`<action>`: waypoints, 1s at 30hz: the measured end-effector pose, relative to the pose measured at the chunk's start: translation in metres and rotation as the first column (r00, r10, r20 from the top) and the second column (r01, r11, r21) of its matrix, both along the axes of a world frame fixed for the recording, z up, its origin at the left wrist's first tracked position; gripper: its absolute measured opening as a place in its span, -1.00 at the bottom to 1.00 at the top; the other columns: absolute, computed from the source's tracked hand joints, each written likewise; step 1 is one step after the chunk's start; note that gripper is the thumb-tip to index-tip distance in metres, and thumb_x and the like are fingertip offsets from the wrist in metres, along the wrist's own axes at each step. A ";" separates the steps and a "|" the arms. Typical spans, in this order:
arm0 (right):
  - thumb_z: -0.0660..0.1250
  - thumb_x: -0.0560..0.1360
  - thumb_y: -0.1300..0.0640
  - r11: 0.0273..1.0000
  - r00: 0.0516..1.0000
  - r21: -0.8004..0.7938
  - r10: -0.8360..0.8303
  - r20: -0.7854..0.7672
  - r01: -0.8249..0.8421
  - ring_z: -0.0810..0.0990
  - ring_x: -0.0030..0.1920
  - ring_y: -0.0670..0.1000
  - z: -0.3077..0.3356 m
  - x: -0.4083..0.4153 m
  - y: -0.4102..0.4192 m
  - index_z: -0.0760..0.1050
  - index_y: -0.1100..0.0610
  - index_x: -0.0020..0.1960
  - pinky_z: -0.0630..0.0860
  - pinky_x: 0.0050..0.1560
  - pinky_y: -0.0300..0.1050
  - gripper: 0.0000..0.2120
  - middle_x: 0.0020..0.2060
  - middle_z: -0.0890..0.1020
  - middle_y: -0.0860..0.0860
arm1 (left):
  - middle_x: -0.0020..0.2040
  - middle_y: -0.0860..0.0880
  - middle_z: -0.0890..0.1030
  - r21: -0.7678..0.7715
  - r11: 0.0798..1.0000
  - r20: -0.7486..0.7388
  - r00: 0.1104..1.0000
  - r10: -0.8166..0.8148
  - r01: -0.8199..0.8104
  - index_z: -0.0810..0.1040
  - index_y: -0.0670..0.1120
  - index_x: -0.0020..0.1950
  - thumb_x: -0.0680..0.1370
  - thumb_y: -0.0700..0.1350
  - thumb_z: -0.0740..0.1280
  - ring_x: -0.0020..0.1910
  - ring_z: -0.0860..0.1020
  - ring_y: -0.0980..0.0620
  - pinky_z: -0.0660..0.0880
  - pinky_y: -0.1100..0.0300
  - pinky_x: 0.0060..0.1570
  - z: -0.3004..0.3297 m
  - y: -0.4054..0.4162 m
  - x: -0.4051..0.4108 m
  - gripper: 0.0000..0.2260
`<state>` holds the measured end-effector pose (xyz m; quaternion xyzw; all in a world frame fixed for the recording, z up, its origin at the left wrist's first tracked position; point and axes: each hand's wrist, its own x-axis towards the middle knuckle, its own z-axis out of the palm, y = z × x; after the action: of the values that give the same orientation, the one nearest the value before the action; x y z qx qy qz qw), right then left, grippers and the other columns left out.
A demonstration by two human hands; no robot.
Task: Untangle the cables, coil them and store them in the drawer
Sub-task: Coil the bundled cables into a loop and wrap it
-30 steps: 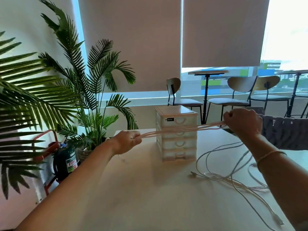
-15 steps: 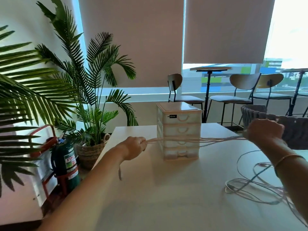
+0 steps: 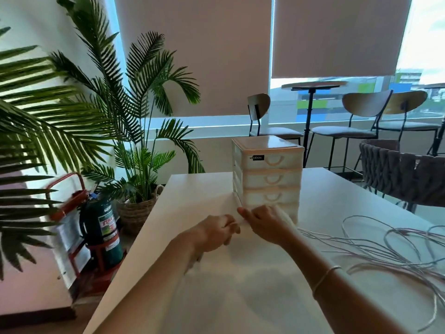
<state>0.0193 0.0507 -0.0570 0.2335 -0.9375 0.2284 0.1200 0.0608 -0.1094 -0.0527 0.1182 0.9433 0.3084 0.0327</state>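
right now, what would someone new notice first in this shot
Probably the two hands meeting mid-table: the left hand and right hand both pinch a bundle of pale cables just in front of the small drawer unit. Next, the loose cables sprawling over the table's right side, and the big palm plant at left.

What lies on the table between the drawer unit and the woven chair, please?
In the head view, only bare white table shows between the drawer unit and the woven chair; the loose cables lie nearer the camera.
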 end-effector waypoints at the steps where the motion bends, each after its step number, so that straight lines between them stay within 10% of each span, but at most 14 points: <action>1: -0.03 0.52 -0.29 1.000 0.999 0.017 -0.013 -0.044 0.014 0.50 -0.36 0.04 0.000 -0.004 0.003 0.33 0.05 -0.46 0.49 -0.22 -0.10 -0.45 -0.46 0.48 0.01 | -0.27 0.06 0.54 0.030 1.000 0.008 1.000 -0.005 0.005 0.41 -0.03 0.05 0.63 -0.08 0.09 -0.32 0.49 0.05 0.43 0.19 -0.23 -0.004 -0.001 0.000 -0.87; 12: 0.18 0.53 -0.17 0.980 0.986 -0.130 -0.156 -0.053 0.148 0.38 -0.44 -0.05 -0.008 -0.026 0.019 0.28 -0.06 -0.54 0.41 -0.22 -0.14 -0.51 -0.56 0.37 -0.09 | -0.16 0.01 0.63 0.400 0.915 0.301 0.936 -0.181 0.048 0.50 -0.09 0.04 0.57 -0.34 0.12 -0.14 0.59 0.13 0.43 0.29 0.00 -0.019 -0.010 -0.003 -0.77; 21: 0.17 0.50 -0.23 0.937 0.951 -0.214 -0.300 -0.078 0.278 0.51 -0.31 0.06 -0.016 -0.026 0.028 0.30 -0.01 -0.53 0.39 -0.29 -0.15 -0.50 -0.53 0.41 -0.06 | -0.31 -0.12 0.64 0.818 0.543 0.465 0.773 -0.432 -0.189 0.52 -0.25 -0.01 0.50 -0.25 0.19 -0.34 0.64 -0.05 0.61 0.02 -0.16 -0.024 0.001 0.016 -0.85; 26: 0.29 0.45 -0.18 0.918 0.949 -0.323 -0.284 -0.137 0.229 0.51 -0.01 0.08 -0.025 -0.030 0.027 0.51 0.05 -0.08 0.36 -0.09 -0.12 -0.71 -0.12 0.59 0.02 | -0.39 -0.11 0.61 0.871 0.330 0.454 0.852 -0.260 -0.363 0.51 -0.24 -0.10 0.58 -0.24 0.10 -0.43 0.61 -0.04 0.61 0.10 -0.32 -0.028 0.014 0.010 -0.79; 30: 0.34 0.42 -0.16 0.941 0.988 -0.336 -0.090 -0.129 0.042 0.46 -0.35 -0.09 -0.002 -0.011 0.020 0.44 0.04 -0.36 0.34 -0.28 -0.21 -0.68 -0.39 0.53 -0.05 | -0.35 -0.14 0.63 0.887 0.241 0.439 0.880 -0.179 -0.394 0.49 -0.26 -0.10 0.59 -0.23 0.11 -0.38 0.63 -0.06 0.58 0.14 -0.37 -0.029 0.013 0.004 -0.79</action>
<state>0.0085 0.0704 -0.0589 0.1939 -0.8820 0.3616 0.2318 0.0650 -0.0960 -0.0814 -0.0305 0.5216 0.8392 0.1509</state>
